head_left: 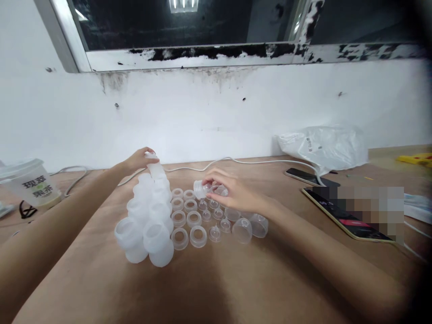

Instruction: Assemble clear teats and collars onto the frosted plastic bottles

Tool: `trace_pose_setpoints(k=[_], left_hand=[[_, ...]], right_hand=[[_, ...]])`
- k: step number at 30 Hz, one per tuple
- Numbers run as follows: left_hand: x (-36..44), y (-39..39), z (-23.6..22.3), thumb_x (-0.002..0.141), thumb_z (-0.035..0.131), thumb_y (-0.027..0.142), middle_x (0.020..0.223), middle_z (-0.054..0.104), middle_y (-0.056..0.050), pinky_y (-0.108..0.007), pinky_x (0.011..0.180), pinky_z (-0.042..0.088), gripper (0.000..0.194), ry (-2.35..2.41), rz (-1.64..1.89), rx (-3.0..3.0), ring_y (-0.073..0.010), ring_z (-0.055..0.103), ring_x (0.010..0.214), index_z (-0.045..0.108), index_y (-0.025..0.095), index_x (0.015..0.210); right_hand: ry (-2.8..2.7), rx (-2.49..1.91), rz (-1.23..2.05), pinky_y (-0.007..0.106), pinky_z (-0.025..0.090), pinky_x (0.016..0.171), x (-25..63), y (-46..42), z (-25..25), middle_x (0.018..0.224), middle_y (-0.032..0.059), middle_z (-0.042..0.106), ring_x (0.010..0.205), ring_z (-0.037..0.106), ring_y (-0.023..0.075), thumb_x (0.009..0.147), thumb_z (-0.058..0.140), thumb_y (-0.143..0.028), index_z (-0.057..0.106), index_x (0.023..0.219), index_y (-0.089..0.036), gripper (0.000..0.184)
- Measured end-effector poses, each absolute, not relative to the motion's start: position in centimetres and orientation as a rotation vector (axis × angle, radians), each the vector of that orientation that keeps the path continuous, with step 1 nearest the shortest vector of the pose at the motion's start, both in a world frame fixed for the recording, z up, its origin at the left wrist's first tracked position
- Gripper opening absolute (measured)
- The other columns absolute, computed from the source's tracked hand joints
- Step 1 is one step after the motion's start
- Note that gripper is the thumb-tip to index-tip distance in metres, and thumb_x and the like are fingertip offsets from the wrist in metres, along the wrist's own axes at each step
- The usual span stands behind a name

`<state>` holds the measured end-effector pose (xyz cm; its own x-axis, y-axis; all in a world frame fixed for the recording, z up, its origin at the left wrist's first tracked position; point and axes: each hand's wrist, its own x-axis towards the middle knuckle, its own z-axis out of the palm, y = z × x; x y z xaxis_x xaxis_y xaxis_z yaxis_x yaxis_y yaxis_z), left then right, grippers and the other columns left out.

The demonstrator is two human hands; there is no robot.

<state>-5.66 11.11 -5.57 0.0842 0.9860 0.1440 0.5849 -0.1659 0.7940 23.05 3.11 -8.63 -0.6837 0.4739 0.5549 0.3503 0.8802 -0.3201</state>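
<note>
Translucent white baby bottles [157,234] stand upright in two rows running away from me. My left hand [141,158] is closed with its fingers around the top of a bottle [155,170] at the far end. Beside the bottles lie two rows of clear screw rings [180,238], then several clear teats [214,233], then dome-like clear caps [242,230]. Above the far rings and teats, my right hand [224,189] pinches a ridged clear screw ring [200,189]. Clear plastic also shows under its fingers; I cannot make out whether these parts are joined.
A drink cup [32,184] stands at the left edge near a black loop. A white cable [202,169] runs along the wall. At the right are a phone [337,211], a second dark device [303,175], a plastic bag [324,146] and a yellow object [416,158].
</note>
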Motion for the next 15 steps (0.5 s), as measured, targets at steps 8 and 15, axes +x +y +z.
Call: trace_pose_setpoints(k=[8, 15], left_hand=[[-3.2, 12.5, -5.6, 0.048, 0.064, 0.042, 0.076, 0.053, -0.003, -0.026, 0.055, 0.045, 0.044, 1.644, 0.425, 1.998, -0.0163, 0.052, 0.069, 0.049, 0.02, 0.084], [-2.4, 12.7, -5.5, 0.045, 0.065, 0.037, 0.073, 0.056, -0.004, -0.023, 0.047, 0.04, 0.039, 1.654, 0.087, 2.034, -0.0168, 0.051, 0.062, 0.051, 0.019, 0.076]], right_hand=[[-2.519, -0.696, 0.158, 0.028, 0.041, 0.073, 23.2, 2.6, -8.3, 0.096, 0.006, 0.05, 0.083, 0.049, 0.0135, 0.075, 0.048, -0.015, 0.049, 0.098, -0.016, 0.023], [-2.544, -0.724, 0.134, 0.027, 0.042, 0.071, 23.1, 2.5, -8.3, 0.096, 0.0063, 0.05, 0.083, 0.049, 0.0136, 0.076, 0.048, -0.016, 0.049, 0.099, -0.016, 0.024]])
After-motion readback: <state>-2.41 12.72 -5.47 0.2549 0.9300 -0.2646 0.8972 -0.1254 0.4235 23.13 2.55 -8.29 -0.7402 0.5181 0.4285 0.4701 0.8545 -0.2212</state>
